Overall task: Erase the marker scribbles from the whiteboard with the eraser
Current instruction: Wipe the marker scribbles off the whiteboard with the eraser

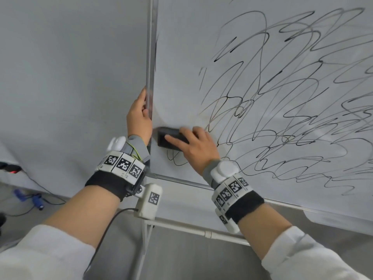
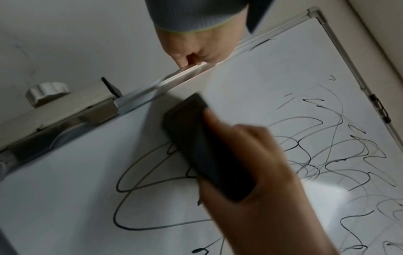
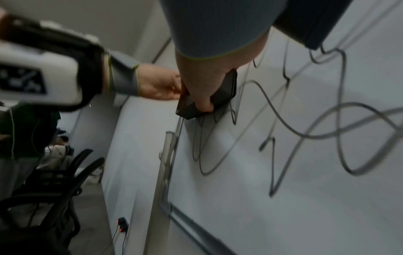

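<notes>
A white whiteboard (image 1: 181, 57) on a metal stand carries black marker scribbles (image 1: 282, 98) over most of its right and lower parts. My right hand (image 1: 193, 146) grips a black eraser (image 1: 168, 138) and presses it flat on the board near the left edge, low down. In the left wrist view the eraser (image 2: 200, 146) lies over a loop of scribble, with the right hand (image 2: 261, 172) round it. The right wrist view shows the thumb on the eraser (image 3: 220, 91). My left hand (image 1: 139, 116) grips the board's left metal frame (image 1: 150, 57), just above and left of the eraser.
The bottom frame rail (image 1: 181, 181) and the stand's tube (image 1: 191, 229) run below the hands. Cables and plugs (image 1: 30, 199) lie on the floor at left. Black office chairs (image 3: 54, 181) stand behind, and a charger with red lights (image 3: 122, 224) sits on the floor.
</notes>
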Demonstrator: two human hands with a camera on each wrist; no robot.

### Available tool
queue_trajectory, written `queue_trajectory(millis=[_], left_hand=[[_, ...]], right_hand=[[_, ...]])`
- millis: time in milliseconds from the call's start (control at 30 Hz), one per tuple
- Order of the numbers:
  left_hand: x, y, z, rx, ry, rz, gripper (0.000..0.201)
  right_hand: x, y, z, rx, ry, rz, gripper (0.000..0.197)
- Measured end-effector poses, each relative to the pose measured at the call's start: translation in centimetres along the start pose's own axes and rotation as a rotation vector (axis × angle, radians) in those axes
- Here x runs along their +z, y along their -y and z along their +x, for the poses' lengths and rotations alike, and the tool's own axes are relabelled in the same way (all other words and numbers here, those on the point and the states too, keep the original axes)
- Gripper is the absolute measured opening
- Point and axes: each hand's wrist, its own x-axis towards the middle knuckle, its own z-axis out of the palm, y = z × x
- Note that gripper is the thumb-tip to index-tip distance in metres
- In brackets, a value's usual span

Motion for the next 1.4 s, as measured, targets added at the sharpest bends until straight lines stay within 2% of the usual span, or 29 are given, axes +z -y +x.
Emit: queue_trajectory(millis=[100, 267, 333, 433, 567, 733, 833, 900, 967, 1033, 1233, 1333, 1400], left_hand=[[-0.1, 0.0, -0.2, -0.003, -0.011, 0.002, 0.065], [0.2, 0.0, -0.6, -0.031, -0.027, -0.048, 0.063], [0.6, -0.3, -0.8, -0.040, -0.026, -0.060, 0.062], [0.8, -0.3, -1.2, -0.022, -0.036, -0.034, 0.067], [0.8, -0.4, -1.6, -0.021, -0.044, -0.012, 0.070], [1.2, 0.0, -2.0, 0.007, -0.062, -0.007, 0.074], [1.5, 0.3, -2.2, 0.020, -0.080, -0.010, 0.075], [1.6, 0.4, -2.2, 0.031, -0.084, -0.020, 0.076], [1.8, 0.4, -2.3, 0.021, -0.083, -0.026, 0.077], [1.8, 0.4, -2.3, 0.017, -0.083, -0.024, 0.076], [1.9, 0.5, -2.3, 0.002, -0.065, -0.032, 0.075], [1.9, 0.5, -2.4, -0.009, -0.070, -0.042, 0.073], [1.9, 0.6, -2.5, 0.000, -0.075, -0.036, 0.072]], right_hand=[[-0.3, 0.0, -0.3, -0.009, 0.027, 0.009, 0.067], [-3.3, -1.9, 4.0, 0.091, -0.165, 0.007, 0.061], [-3.6, -2.2, 4.3, 0.110, -0.192, 0.002, 0.060], [-2.0, -1.5, 2.3, 0.085, -0.154, 0.031, 0.062], [-0.2, -0.4, -1.4, 0.028, -0.018, 0.026, 0.068], [-2.2, -2.1, 1.3, 0.112, -0.153, 0.048, 0.059], [-1.5, -2.1, 1.1, 0.130, -0.165, 0.056, 0.058], [0.1, -1.1, -0.9, 0.055, -0.105, 0.052, 0.057], [1.3, -0.1, -3.1, -0.036, 0.013, 0.039, 0.058], [1.6, 0.1, -3.7, -0.052, 0.064, 0.046, 0.057], [-0.7, -1.0, 0.5, 0.087, -0.091, 0.049, 0.054], [0.1, -0.5, 0.1, 0.072, -0.111, 0.030, 0.054], [1.3, 0.1, -1.4, 0.018, -0.065, 0.026, 0.052]])
